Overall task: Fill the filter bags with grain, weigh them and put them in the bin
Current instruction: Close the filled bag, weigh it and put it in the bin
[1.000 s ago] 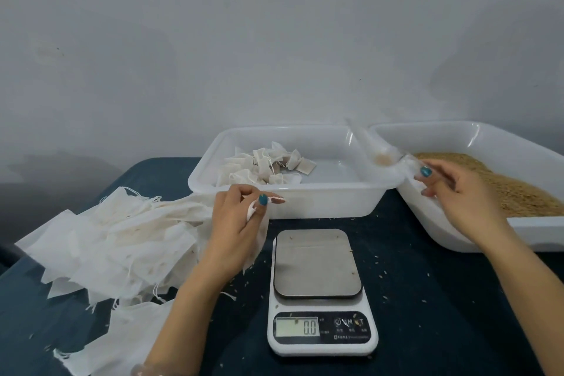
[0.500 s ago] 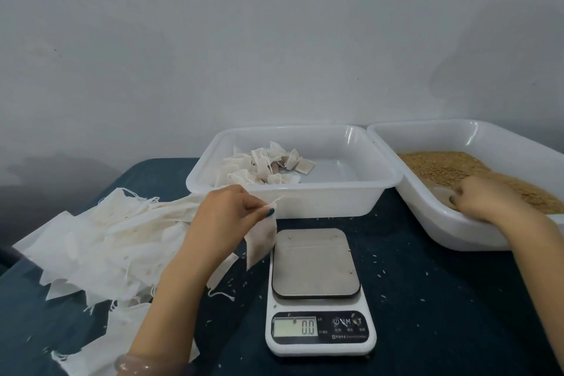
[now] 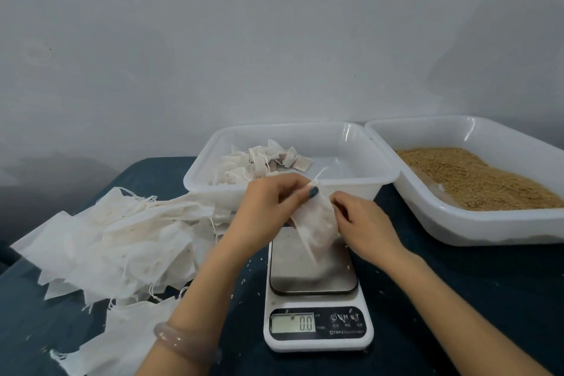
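A white filter bag (image 3: 316, 223) hangs above the scale (image 3: 314, 272), whose display reads 0.0. My left hand (image 3: 268, 207) pinches the bag's top left corner near its drawstring. My right hand (image 3: 363, 223) is curled against the bag's right side at the mouth. The white bin (image 3: 345, 137) behind the scale holds several filled bags (image 3: 262, 162) at its left. A second white bin (image 3: 476, 223) at the right holds brown grain (image 3: 476, 177).
A loose heap of empty filter bags (image 3: 113, 241) covers the dark table's left side. Stray grains lie scattered around the scale on the dark cloth (image 3: 457, 299). A grey wall stands close behind both bins.
My right hand has left the grain bin and come to the bag's mouth. My left hand has lifted the bag over the scale plate.
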### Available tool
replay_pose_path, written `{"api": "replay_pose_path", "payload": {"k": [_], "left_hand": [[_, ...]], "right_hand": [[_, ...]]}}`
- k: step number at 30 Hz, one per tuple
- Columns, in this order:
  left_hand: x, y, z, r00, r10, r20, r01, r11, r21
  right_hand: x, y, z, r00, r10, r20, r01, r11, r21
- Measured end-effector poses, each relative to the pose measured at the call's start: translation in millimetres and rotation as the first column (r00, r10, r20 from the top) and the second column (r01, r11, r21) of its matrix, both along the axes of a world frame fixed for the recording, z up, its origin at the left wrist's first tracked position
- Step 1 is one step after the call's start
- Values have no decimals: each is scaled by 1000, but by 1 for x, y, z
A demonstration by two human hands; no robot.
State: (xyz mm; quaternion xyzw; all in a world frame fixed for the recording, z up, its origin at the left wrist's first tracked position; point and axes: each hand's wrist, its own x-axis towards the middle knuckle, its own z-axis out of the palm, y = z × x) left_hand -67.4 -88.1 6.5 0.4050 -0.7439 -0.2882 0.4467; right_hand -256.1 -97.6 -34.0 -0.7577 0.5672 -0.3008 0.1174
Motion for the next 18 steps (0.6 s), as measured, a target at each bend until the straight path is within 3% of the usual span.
{"api": "replay_pose_path", "payload": {"k": [4,7,12,18], "left_hand": [[5,-8,-36,995,1,102,-17,988,154],[13,-11,-53,964,114,240,-129,990,49],[21,-11,-54,967,187,175,-195,981,24],[29,-15,-60,940,282,190,-287,958,-1]], "right_hand": [[-13,-6,-26,986,-27,164,10,994,106],[-17,-6,-33,972,-52,229,34,996,83],[-18,-9,-36,942,-107,319,107,994,18],[-18,-7,-39,956,-126,264,127,992,13]]}}
